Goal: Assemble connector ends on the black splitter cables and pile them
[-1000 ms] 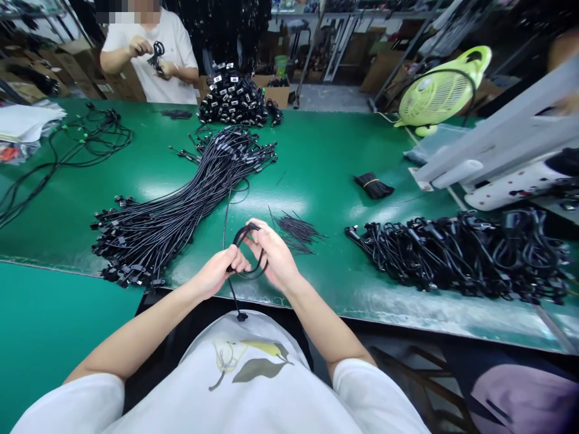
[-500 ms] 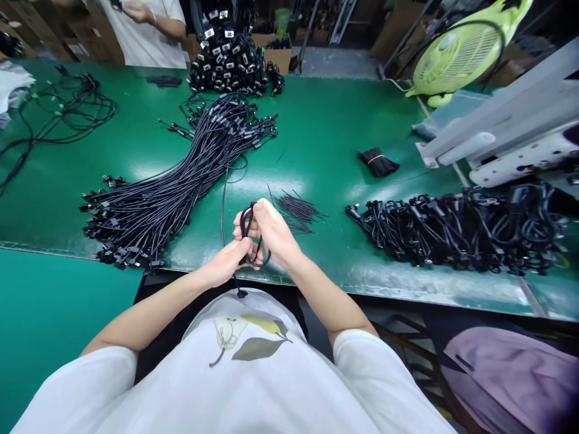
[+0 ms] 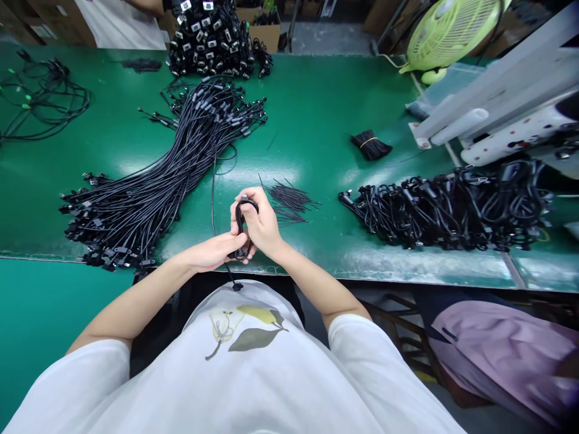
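Note:
Between my two hands is a black cable point(image 3: 239, 224), bent into a small loop above the table's near edge. My left hand point(image 3: 221, 250) closes on the lower end of the loop. Round its upper part, my right hand point(image 3: 260, 222) is closed, with a connector end showing at the top by the fingers. Beside my left hand, a single cable strand point(image 3: 213, 199) runs over the table, and a plug point(image 3: 237, 287) hangs at my shirt. Thin black twist ties point(image 3: 292, 199) lie loose just right of my right hand.
A long bundle of straight cables point(image 3: 181, 150) lies on the left of the green table point(image 3: 307, 108). Coiled cables point(image 3: 443, 211) form a row at the right. A banded bundle of ties point(image 3: 371, 144), a green fan point(image 3: 446, 33) and a cable pile point(image 3: 208, 42) stand farther back.
The cable loop between my hands has become tighter, and its connector end now shows at the top. The whole view has shifted slightly, so the table things sit higher.

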Tool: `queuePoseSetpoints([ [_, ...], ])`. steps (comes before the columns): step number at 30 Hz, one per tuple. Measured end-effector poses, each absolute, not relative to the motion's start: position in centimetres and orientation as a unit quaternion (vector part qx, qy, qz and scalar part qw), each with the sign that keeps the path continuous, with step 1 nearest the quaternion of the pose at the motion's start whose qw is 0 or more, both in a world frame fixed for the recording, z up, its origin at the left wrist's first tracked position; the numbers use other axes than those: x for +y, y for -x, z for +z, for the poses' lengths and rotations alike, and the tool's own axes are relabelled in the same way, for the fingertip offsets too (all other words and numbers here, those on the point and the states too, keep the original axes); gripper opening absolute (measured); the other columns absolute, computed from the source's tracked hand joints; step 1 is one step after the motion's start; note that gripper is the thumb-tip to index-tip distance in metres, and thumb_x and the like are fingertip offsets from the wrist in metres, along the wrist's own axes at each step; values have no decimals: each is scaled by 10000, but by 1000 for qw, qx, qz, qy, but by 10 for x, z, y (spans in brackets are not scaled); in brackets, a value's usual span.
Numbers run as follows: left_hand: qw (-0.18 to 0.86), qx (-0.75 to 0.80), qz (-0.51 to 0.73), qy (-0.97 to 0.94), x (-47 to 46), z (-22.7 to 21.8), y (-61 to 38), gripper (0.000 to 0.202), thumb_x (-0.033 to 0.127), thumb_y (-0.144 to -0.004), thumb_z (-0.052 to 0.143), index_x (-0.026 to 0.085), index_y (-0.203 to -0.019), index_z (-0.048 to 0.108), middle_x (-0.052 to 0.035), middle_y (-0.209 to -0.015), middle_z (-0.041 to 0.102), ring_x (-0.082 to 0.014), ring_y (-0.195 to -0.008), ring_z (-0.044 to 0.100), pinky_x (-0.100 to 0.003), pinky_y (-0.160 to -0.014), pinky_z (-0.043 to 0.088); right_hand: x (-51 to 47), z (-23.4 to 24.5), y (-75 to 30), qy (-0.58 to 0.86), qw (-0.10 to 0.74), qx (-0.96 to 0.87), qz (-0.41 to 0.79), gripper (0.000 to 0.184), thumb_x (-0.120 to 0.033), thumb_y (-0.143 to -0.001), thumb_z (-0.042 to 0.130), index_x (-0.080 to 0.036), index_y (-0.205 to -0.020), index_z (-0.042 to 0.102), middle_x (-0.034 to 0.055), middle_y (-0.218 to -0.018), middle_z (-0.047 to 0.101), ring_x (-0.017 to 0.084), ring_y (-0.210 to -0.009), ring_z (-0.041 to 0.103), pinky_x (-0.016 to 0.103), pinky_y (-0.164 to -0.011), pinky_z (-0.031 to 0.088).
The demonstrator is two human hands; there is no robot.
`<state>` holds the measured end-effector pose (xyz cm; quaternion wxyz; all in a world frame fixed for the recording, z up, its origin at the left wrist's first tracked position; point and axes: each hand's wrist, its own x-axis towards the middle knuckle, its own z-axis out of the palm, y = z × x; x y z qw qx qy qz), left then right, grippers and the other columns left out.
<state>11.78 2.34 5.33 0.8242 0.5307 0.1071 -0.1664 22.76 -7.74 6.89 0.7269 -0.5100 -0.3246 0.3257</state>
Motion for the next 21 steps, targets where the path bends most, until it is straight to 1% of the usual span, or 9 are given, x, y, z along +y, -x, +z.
queuePoseSetpoints([
  [3, 821, 90, -146, -544, 21, 54, -117, 431, 555, -837, 618, 128, -899, 627, -22, -780, 526, -135, -713, 516, -292, -699, 472, -83, 82, -231, 441, 707, -282, 475, 409, -623, -845, 559, -231, -938, 488, -54, -724, 554, 69, -515, 512, 181, -431, 396],
  [5, 823, 84, -137, -545, 17, 54, -117, 427, 551, -838, 617, 124, -857, 614, -21, -745, 519, -130, -667, 514, -279, -640, 458, -83, 86, -232, 401, 722, -226, 517, 411, -614, -827, 594, -220, -883, 488, -66, -688, 512, 48, -466, 436, 160, -378, 330],
  [10, 864, 145, -115, -468, 6, 50, -122, 432, 536, -792, 683, 123, -783, 556, 18, -664, 419, -88, -582, 409, -191, -470, 308, -68, 76, -230, 377, 782, -143, 475, 476, -662, -832, 541, -218, -717, 414, -125, -492, 237, 25, -374, 119, 155, -331, 139],
  [11, 867, 154, -111, -460, 4, 49, -122, 448, 553, -787, 681, 124, -798, 554, 26, -661, 396, -82, -574, 388, -181, -457, 282, -67, 72, -230, 385, 781, -152, 469, 483, -667, -835, 530, -219, -703, 407, -126, -484, 222, 26, -371, 113, 158, -332, 135],
  [13, 866, 161, -106, -462, 4, 48, -121, 455, 574, -800, 654, 135, -837, 544, 37, -657, 372, -77, -559, 363, -171, -448, 261, -68, 66, -232, 414, 774, -193, 439, 465, -654, -848, 519, -220, -713, 419, -114, -500, 283, 29, -363, 200, 161, -347, 215],
  [15, 853, 163, -93, -487, 8, 47, -119, 420, 555, -823, 636, 153, -825, 516, 48, -647, 351, -75, -547, 349, -168, -446, 260, -78, 63, -239, 479, 758, -261, 359, 408, -616, -887, 485, -223, -779, 460, -70, -592, 450, 58, -435, 423, 193, -438, 391],
  [17, 828, 169, -77, -529, 15, 45, -117, 398, 530, -836, 631, 168, -773, 477, 55, -640, 336, -73, -537, 341, -168, -442, 260, -93, 64, -248, 578, 700, -355, 224, 330, -550, -933, 451, -229, -898, 516, 8, -824, 608, 130, -728, 628, 286, -672, 528],
  [19, 795, 174, -64, -577, 21, 42, -117, 403, 537, -847, 607, 179, -744, 453, 55, -642, 338, -75, -530, 338, -177, -435, 261, -109, 66, -256, 663, 560, -485, 104, 270, -476, -955, 458, -240, -1048, 551, 62, -1066, 637, 206, -1066, 610, 404, -925, 494],
  [21, 756, 161, -70, -630, 26, 38, -117, 389, 551, -871, 555, 187, -765, 466, 51, -641, 354, -85, -525, 341, -196, -437, 283, -121, 65, -259, 684, 377, -623, 33, 266, -378, -979, 440, -229, -1172, 546, 90, -1193, 614, 250, -1232, 516, 492, -1064, 384],
])
